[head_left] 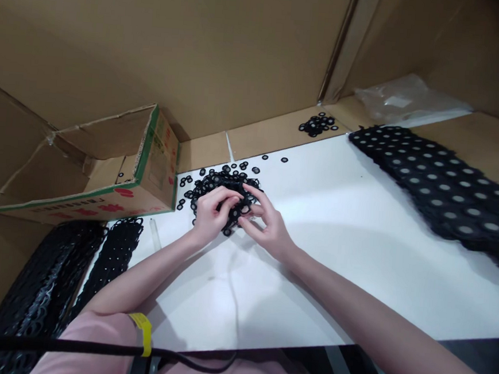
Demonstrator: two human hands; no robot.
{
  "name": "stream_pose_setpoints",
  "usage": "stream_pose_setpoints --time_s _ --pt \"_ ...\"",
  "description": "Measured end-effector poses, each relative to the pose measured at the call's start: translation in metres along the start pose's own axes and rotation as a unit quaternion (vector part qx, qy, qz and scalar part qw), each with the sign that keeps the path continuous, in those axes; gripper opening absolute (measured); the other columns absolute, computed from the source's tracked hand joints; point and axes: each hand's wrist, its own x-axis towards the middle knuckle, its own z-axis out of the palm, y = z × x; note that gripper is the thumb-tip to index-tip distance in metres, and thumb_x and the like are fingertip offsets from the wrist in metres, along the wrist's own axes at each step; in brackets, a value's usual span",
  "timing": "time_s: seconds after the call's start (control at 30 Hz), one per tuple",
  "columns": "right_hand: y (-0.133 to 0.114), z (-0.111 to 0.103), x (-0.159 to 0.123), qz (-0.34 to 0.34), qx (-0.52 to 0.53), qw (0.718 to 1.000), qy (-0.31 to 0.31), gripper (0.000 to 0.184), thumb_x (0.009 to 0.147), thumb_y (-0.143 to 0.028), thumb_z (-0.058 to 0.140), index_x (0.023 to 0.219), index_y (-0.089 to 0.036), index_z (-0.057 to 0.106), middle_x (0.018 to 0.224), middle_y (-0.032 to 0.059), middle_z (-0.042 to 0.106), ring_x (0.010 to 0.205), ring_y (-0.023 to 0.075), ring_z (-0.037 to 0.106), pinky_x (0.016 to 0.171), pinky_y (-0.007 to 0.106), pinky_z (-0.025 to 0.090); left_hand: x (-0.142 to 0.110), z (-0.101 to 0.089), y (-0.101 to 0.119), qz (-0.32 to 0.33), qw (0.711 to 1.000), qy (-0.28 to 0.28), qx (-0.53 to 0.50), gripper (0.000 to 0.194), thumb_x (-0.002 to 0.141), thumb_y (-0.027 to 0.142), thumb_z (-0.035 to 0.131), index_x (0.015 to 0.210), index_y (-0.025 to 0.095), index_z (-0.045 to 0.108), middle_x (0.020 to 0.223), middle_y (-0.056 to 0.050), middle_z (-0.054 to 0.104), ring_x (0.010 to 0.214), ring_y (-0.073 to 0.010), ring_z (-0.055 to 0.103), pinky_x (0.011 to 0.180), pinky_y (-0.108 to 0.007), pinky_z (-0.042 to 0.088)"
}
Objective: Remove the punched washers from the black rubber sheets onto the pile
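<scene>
A heap of small black rings (215, 180) lies on the white tabletop, with both hands at its near side. My left hand (213, 212) is closed in a pinch at the heap's front; what its fingertips hold is hidden. Close beside it, my right hand (272, 228) has its fingers curved around a black ring (245, 209) at the fingertips. The index finger reaches out over the heap. Several loose rings (256, 169) are scattered around the back and left of the heap.
An open cardboard box (160, 165) stands at the left. Below it lie black perforated sheets (112, 257). A black sheet with pale discs (443, 188) stretches along the right. Farther back are a small ring pile (317, 125), a clear plastic bag (407, 98) and cardboard walls (200, 50).
</scene>
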Motion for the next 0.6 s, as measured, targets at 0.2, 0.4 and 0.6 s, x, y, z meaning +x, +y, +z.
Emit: stream_pose_setpoints --time_s 0.2,0.4,0.6 --pt "0.0028 -0.0001 0.0020 -0.004 0.032 0.999 0.030 0.068 0.078 -0.015 0.062 0.141 -0.023 0.039 0.080 -0.0010 0.067 0.074 0.0161 0.065 0.080 0.034 0.052 -0.0013 -0.0069 -0.0036 0.003 0.996 -0.087 -0.036 0.015 0.090 0.025 0.061 0.096 0.017 0.072 0.087 -0.006 0.071 0.079 -0.0154 0.064 0.074 -0.026 0.049" --pt "0.0028 -0.0012 0.0034 -0.002 0.046 0.999 0.017 0.070 0.078 -0.014 0.060 0.143 -0.023 0.037 0.071 -0.0039 0.064 0.073 0.0165 0.065 0.078 0.034 0.052 -0.0050 -0.0083 -0.0076 -0.165 0.958 -0.114 -0.206 0.025 0.077 0.024 0.075 0.101 0.017 0.073 0.090 -0.005 0.072 0.081 -0.0166 0.067 0.076 -0.026 0.053" --pt "-0.0004 -0.0032 0.0033 -0.020 0.045 0.999 0.003 0.068 0.077 -0.011 0.059 0.141 -0.025 0.039 0.067 -0.0063 0.061 0.067 0.0141 0.062 0.077 0.033 0.052 -0.0024 -0.0010 -0.0030 -0.269 0.910 -0.063 -0.308 0.026 0.066 0.021 0.079 0.091 0.015 0.073 0.066 0.001 0.067 0.062 -0.0110 0.062 0.064 -0.020 0.050"
